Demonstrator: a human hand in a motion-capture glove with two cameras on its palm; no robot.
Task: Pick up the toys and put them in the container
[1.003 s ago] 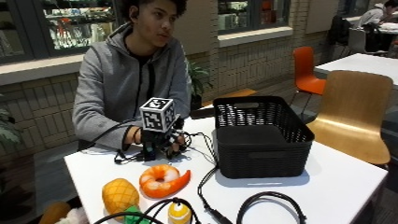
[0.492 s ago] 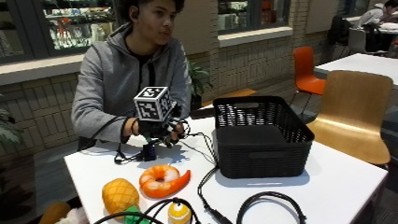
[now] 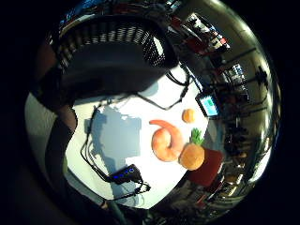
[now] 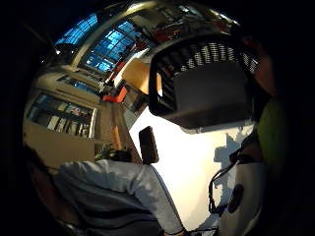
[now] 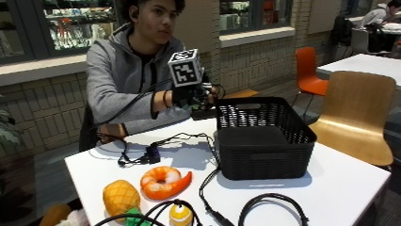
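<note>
So the container (image 5: 263, 136) is a black plastic basket with a lattice of small holes round its upper walls and a solid band lower down, rectangular with rounded corners, sitting on the white table (image 5: 351, 179). The gloved right hand (image 5: 193, 94) is raised in the air just beside the basket's rim, on the side nearest the person, above the tabletop. Can't really tell what its fingers are doing from the outside view, and I can't say whether anything is in it.

The toys are all down on the table, well apart from the hand, towards the front edge. There's a glossy orange shrimp (image 5: 164, 181) curled into a C shape, a bumpy yellow-orange pineapple (image 5: 121, 197) with a green leafy bit right beside it, and a small rounded yellow toy (image 5: 180, 213) just in front of those. Looking out from the palm, the shrimp (image 3: 167, 140) and pineapple (image 3: 192, 155) sit touching each other, and the basket (image 3: 112, 51) is close to the hand.
</note>
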